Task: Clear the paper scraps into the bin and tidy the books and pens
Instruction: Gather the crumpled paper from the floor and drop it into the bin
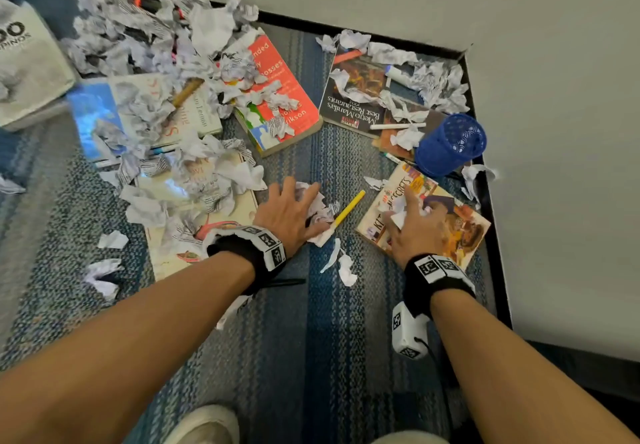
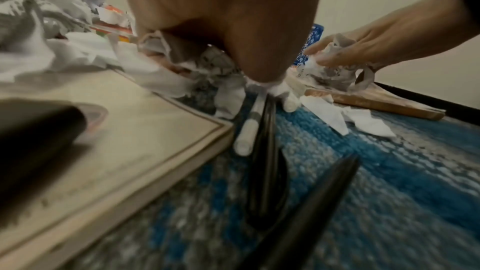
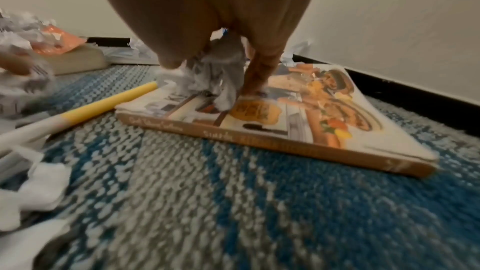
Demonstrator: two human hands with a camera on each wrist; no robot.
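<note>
My left hand (image 1: 294,201) closes over a wad of crumpled paper (image 1: 317,206) on the blue carpet; the left wrist view shows that paper (image 2: 207,63) bunched under the palm. A yellow-and-white pen (image 1: 348,209) lies just right of it. My right hand (image 1: 414,223) pinches another crumpled scrap (image 3: 215,73) on top of the cookbook (image 1: 464,232), thumb and fingers curled round it. Several more books, among them a red one (image 1: 280,97) and a dark restaurant guide (image 1: 356,100), lie under heaps of scraps (image 1: 156,45).
A blue mesh pen pot (image 1: 450,143) lies on its side by the wall (image 1: 554,131) corner. A black pen (image 1: 280,283) and a white pen (image 2: 246,130) lie under my left wrist. Loose scraps (image 1: 343,267) sit between my hands. A white printed object (image 1: 27,62) is far left.
</note>
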